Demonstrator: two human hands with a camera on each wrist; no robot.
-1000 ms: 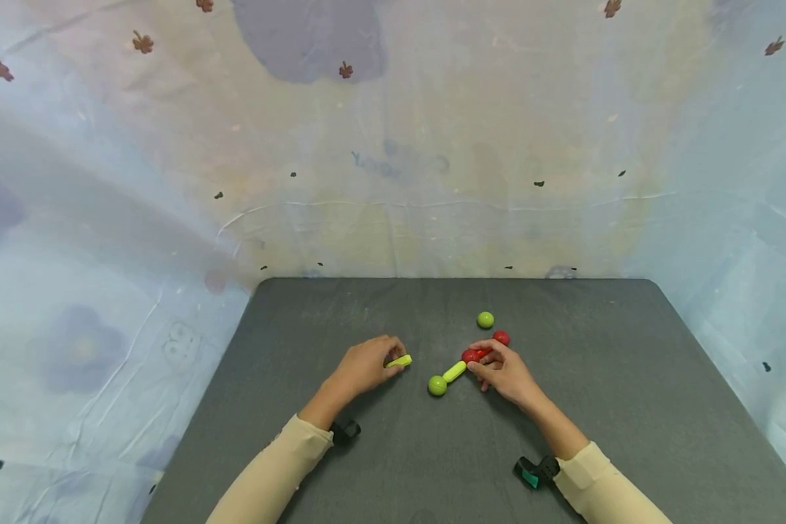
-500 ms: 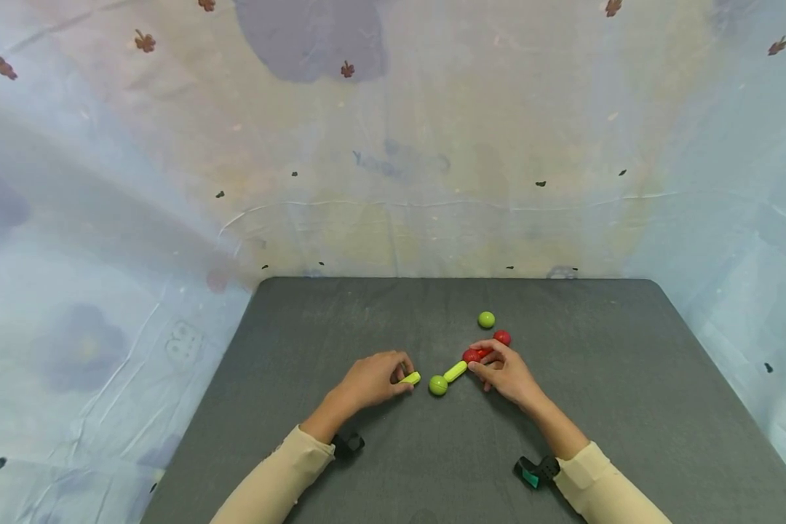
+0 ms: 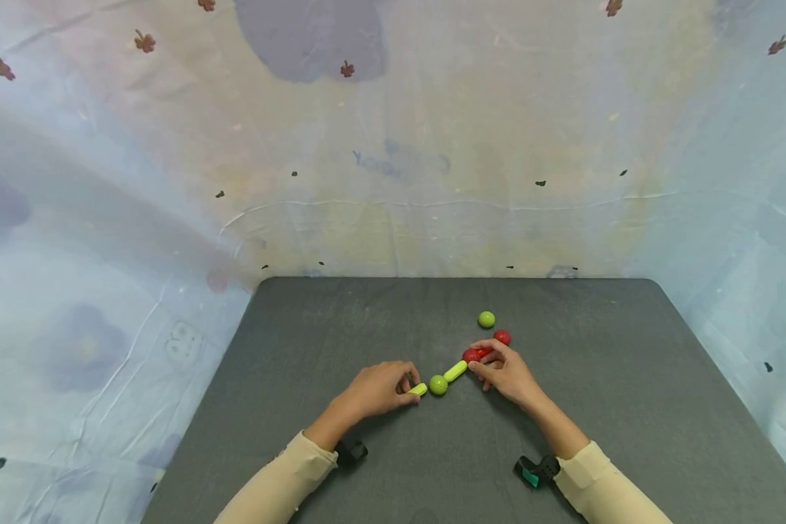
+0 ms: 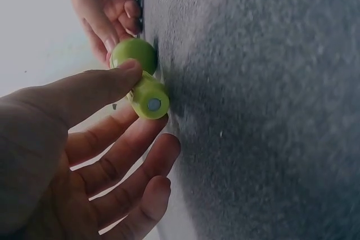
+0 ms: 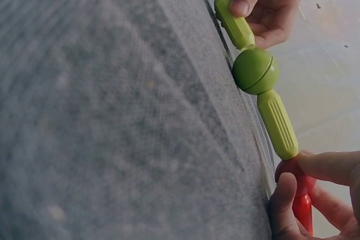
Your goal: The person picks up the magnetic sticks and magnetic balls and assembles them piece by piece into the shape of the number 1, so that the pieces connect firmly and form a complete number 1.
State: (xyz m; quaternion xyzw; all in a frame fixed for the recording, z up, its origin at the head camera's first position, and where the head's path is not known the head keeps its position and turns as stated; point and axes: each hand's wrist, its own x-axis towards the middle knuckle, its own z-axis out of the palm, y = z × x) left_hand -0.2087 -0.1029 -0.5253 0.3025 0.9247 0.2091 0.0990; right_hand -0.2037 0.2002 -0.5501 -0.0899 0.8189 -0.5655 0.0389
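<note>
In the head view my left hand (image 3: pixel 383 388) pinches a yellow-green magnetic rod (image 3: pixel 418 390) between thumb and fingers. A grey metal disc shows in the rod's near end (image 4: pixel 154 104) in the left wrist view. The rod's other end is right by a green ball (image 3: pixel 438 385); whether they touch I cannot tell. A second yellow-green rod (image 5: pixel 277 126) joins that ball to a red ball (image 3: pixel 471 356). My right hand (image 3: pixel 507 376) holds this red ball between thumb and fingers. A red rod (image 5: pixel 302 213), partly hidden by the fingers, runs on toward another red ball (image 3: pixel 501 337).
A loose green ball (image 3: pixel 486 319) lies behind the chain on the dark grey table (image 3: pixel 340 313). Patterned sheeting (image 3: pixel 393 218) hangs behind the table and along its sides. Each wrist wears a black camera band (image 3: pixel 537 471).
My left hand has moved right and toward me, bringing its yellow-green rod up close to the green ball. My right hand and the chain have stayed in place.
</note>
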